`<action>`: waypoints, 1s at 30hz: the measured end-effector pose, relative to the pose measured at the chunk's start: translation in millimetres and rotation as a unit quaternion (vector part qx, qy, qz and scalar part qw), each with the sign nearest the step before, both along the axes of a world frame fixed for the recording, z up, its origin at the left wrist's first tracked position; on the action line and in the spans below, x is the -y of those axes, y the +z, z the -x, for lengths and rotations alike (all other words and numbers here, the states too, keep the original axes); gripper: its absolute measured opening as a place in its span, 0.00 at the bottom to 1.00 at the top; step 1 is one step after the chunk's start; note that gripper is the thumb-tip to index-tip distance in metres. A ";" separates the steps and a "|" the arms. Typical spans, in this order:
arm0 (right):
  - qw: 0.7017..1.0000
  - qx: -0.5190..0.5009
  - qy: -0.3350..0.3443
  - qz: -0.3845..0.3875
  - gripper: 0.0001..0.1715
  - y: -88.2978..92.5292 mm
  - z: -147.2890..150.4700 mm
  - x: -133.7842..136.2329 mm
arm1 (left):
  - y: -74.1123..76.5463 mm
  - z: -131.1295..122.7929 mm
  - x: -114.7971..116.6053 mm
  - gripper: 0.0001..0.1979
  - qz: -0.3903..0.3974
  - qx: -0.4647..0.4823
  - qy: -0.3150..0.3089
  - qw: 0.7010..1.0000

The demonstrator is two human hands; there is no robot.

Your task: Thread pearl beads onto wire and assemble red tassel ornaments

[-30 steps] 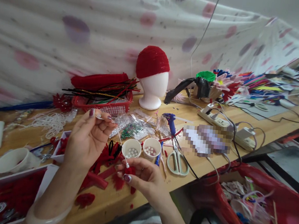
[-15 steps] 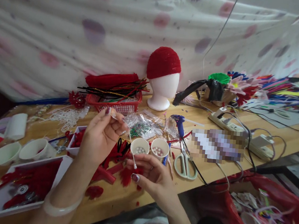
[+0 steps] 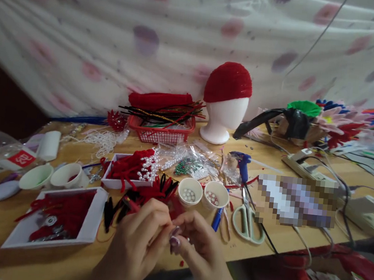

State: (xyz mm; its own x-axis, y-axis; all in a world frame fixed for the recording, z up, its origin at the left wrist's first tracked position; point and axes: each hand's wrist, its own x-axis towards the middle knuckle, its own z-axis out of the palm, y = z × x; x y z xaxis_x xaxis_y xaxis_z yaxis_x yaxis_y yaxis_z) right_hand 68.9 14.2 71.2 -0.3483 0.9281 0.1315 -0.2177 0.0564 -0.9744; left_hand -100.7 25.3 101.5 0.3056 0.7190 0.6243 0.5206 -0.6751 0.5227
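Observation:
My left hand (image 3: pixel 143 238) and my right hand (image 3: pixel 200 246) meet low in the middle, close above the near edge of the table. Both are closed, with thumbs and fingertips pinched together. What they hold is hidden behind the fingers; only a tiny pale bit shows by the right fingertips. Just beyond them stand a paper cup of white beads (image 3: pixel 190 192) and a second cup with white and reddish beads (image 3: pixel 215 195). Red and black fuzzy pieces (image 3: pixel 155 190) lie past my left hand.
Scissors (image 3: pixel 248 222), a blue pen (image 3: pixel 217 220) and a blue glue gun (image 3: pixel 242 163) lie to the right. White boxes of red pieces, a near one (image 3: pixel 95 219) and a farther one (image 3: pixel 112 181), stand left. Behind are a red basket (image 3: pixel 161 133) and a foam head (image 3: pixel 224 117) with a red cap.
My hands have come down and together from being apart. The thin white strand with a small white end, earlier stretched between them, is no longer visible. The view has turned left.

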 end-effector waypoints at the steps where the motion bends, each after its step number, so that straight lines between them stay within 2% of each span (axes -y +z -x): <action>1: 1.000 0.013 0.009 0.002 0.13 -0.6 0.0 -0.3 | -3.8 1.6 0.3 0.08 0.004 -0.008 0.009 1.000; 7: 0.988 0.144 -0.008 -0.053 0.15 -2.1 -0.3 -3.6 | -17.2 6.0 1.1 0.10 0.019 -0.020 0.038 0.999; 13: 0.977 0.187 -0.033 -0.099 0.10 -5.2 6.8 -9.1 | -22.3 8.6 -2.2 0.12 0.031 -0.016 0.083 0.996; 20: 0.937 0.267 -0.035 -0.223 0.05 -9.5 0.0 -17.9 | -28.5 5.4 -1.7 0.14 0.041 -0.017 0.094 0.995; 22: 0.930 0.273 -0.033 -0.244 0.05 -8.4 -1.2 -19.0 | -28.0 16.1 -2.9 0.15 0.063 -0.018 0.089 0.994; 24: 0.928 0.271 -0.039 -0.255 0.05 -7.6 -1.5 -19.0 | -23.2 41.2 -7.8 0.15 0.095 -0.025 0.118 0.988; 26: 0.925 0.269 -0.047 -0.265 0.05 -7.9 -1.6 -18.7 | -13.5 79.2 -17.7 0.11 0.119 -0.048 0.244 0.961; 27: 0.922 0.270 -0.050 -0.272 0.05 -8.5 -1.8 -18.6 | -7.2 100.6 -24.5 0.11 0.133 -0.083 0.318 0.935; 29: 0.916 0.276 -0.044 -0.289 0.05 -10.2 -2.3 -18.9 | 5.7 141.3 -41.4 0.18 0.201 -0.197 0.434 0.856; 30: 0.913 0.280 -0.040 -0.295 0.05 -11.1 -2.6 -19.2 | 11.2 158.3 -50.8 0.21 0.263 -0.271 0.448 0.811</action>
